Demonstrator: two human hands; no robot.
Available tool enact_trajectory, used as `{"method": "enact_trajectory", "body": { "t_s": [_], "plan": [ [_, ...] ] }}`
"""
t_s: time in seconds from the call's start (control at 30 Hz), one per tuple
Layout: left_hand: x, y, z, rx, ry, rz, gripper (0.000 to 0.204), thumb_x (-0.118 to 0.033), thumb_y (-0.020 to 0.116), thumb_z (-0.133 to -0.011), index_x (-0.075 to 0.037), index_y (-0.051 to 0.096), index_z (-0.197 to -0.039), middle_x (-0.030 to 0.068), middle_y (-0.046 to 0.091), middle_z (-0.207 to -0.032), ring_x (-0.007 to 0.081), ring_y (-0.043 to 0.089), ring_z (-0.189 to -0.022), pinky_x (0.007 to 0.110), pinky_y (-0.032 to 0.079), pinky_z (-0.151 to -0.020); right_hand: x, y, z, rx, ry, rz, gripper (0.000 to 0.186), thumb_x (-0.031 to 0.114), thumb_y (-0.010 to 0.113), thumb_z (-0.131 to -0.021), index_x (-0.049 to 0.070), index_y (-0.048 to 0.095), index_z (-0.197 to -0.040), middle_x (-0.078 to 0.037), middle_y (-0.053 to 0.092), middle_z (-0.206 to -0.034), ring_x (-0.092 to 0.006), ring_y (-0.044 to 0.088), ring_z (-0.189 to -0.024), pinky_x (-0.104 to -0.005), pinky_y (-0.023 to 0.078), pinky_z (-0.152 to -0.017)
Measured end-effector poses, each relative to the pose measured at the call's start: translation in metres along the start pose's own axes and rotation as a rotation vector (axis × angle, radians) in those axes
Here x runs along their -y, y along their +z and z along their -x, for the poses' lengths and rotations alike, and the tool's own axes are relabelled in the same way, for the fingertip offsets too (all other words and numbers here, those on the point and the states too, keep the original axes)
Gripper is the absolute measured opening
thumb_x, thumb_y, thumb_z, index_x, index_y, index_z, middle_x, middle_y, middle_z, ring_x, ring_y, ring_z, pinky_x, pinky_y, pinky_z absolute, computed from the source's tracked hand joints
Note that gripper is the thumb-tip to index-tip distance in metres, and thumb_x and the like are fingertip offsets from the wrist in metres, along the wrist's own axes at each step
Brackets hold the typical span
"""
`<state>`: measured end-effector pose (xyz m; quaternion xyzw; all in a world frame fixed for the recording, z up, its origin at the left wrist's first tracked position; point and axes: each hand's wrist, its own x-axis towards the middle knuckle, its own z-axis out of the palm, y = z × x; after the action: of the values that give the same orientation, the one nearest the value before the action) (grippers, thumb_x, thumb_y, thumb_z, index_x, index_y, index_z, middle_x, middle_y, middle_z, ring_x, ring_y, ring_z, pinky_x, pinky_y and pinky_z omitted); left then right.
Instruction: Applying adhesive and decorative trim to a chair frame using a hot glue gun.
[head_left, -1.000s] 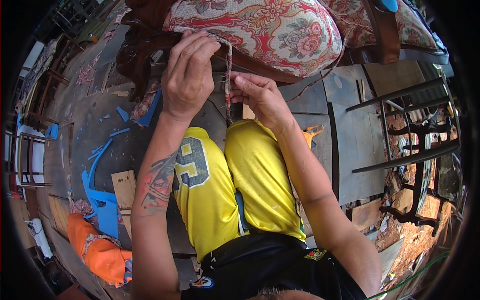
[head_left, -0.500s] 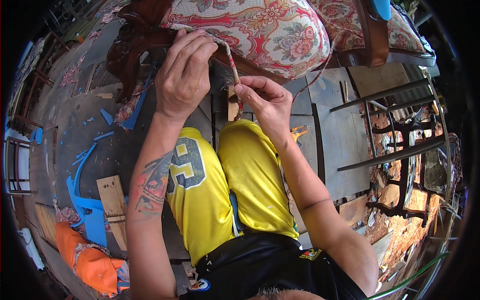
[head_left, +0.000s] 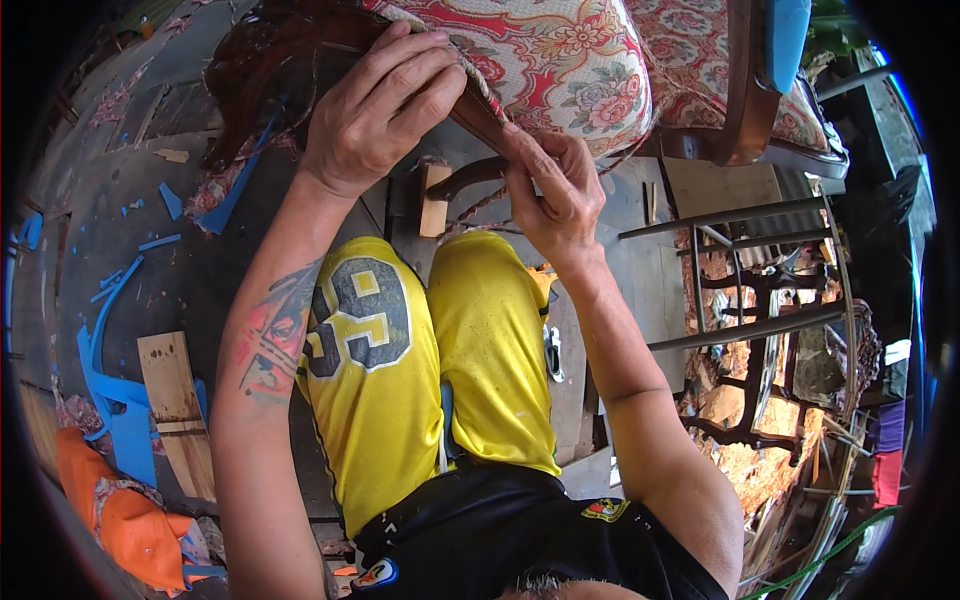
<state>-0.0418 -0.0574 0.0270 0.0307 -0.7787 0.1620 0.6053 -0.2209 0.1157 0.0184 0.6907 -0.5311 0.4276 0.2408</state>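
Note:
A floral red and cream upholstered seat (head_left: pixel 560 55) in a carved dark wood frame (head_left: pixel 262 70) fills the upper middle. A braided fabric cord (head_left: pixel 486 96) runs along its front edge. My left hand (head_left: pixel 385 110) is closed on the cord near the seat's left part, fingertips against the edge. Lower and to the right, my right hand (head_left: pixel 555 190) pinches the cord just under the cushion. A loose tail of cord hangs behind that hand. Another floral cushioned part (head_left: pixel 700 55), with a wooden arm (head_left: pixel 740 130) and blue piece (head_left: pixel 785 40), adjoins on the right.
Blue offcuts (head_left: pixel 125 420), wooden boards (head_left: pixel 175 400) and orange material (head_left: pixel 115 510) lie on the floor at my left. A small wood block (head_left: pixel 433 200) is under the seat. Dark metal rails (head_left: pixel 745 330) and upturned wooden chair frames (head_left: pixel 760 420) stand at my right, among debris.
The cord's section between my hands, earlier hanging down, now lies slantwise along the seat edge. My right hand has moved right to that edge, and my left slightly upward. The view has shifted.

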Motion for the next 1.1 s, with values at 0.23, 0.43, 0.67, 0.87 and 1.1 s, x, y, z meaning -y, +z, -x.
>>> {"method": "enact_trajectory", "body": {
  "t_s": [0.23, 0.43, 0.67, 0.87, 1.1],
  "plan": [
    [0.009, 0.008, 0.003, -0.071, 0.081, -0.031, 0.036, -0.009, 0.068, -0.097, -0.013, 0.071, -0.132, 0.0064, 0.068, -0.125, 0.0240, 0.062, -0.128, 0.040, 0.055, -0.115, -0.004, 0.002, -0.006, 0.020, -0.007, 0.047, 0.054, -0.012, 0.072, -0.074, 0.008, 0.078, -0.124, -0.009, 0.072, -0.089, -0.0232, 0.066, -0.081, -0.0342, 0.055, -0.071],
    [0.010, 0.002, 0.007, -0.065, 0.042, 0.037, 0.034, -0.011, 0.069, -0.094, -0.008, 0.072, -0.128, 0.0065, 0.069, -0.125, 0.0242, 0.065, -0.125, 0.041, 0.055, -0.115, -0.010, 0.008, -0.005, -0.012, -0.074, 0.097, 0.049, -0.015, 0.071, -0.076, 0.006, 0.079, -0.120, -0.007, 0.072, -0.087, -0.0214, 0.064, -0.076, -0.0328, 0.054, -0.069],
    [0.014, 0.014, 0.017, -0.169, 0.073, -0.034, 0.020, -0.017, 0.070, -0.099, -0.009, 0.072, -0.116, 0.0055, 0.071, -0.127, 0.0209, 0.065, -0.128, 0.038, 0.053, -0.117, -0.008, 0.012, -0.004, -0.011, -0.094, 0.118, 0.043, -0.012, 0.074, -0.084, 0.008, 0.080, -0.121, -0.008, 0.076, -0.095, -0.0169, 0.064, -0.077, -0.0300, 0.053, -0.073],
    [0.010, 0.016, 0.020, -0.211, 0.029, 0.030, 0.021, -0.020, 0.071, -0.099, -0.010, 0.071, -0.118, 0.0046, 0.071, -0.127, 0.0196, 0.065, -0.129, 0.038, 0.053, -0.117, -0.008, 0.014, -0.006, 0.005, -0.173, 0.149, 0.049, -0.015, 0.071, -0.078, 0.007, 0.079, -0.122, -0.008, 0.071, -0.089, -0.0208, 0.064, -0.076, -0.0321, 0.053, -0.070],
    [0.011, 0.012, 0.020, -0.201, 0.029, 0.013, 0.022, -0.020, 0.069, -0.100, -0.012, 0.071, -0.121, 0.0034, 0.068, -0.134, 0.0197, 0.062, -0.133, 0.037, 0.051, -0.118, -0.008, 0.013, -0.005, 0.042, -0.224, 0.181, 0.056, -0.017, 0.068, -0.075, 0.005, 0.075, -0.125, -0.011, 0.069, -0.090, -0.0254, 0.064, -0.078, -0.0352, 0.054, -0.069]
  ]
}}
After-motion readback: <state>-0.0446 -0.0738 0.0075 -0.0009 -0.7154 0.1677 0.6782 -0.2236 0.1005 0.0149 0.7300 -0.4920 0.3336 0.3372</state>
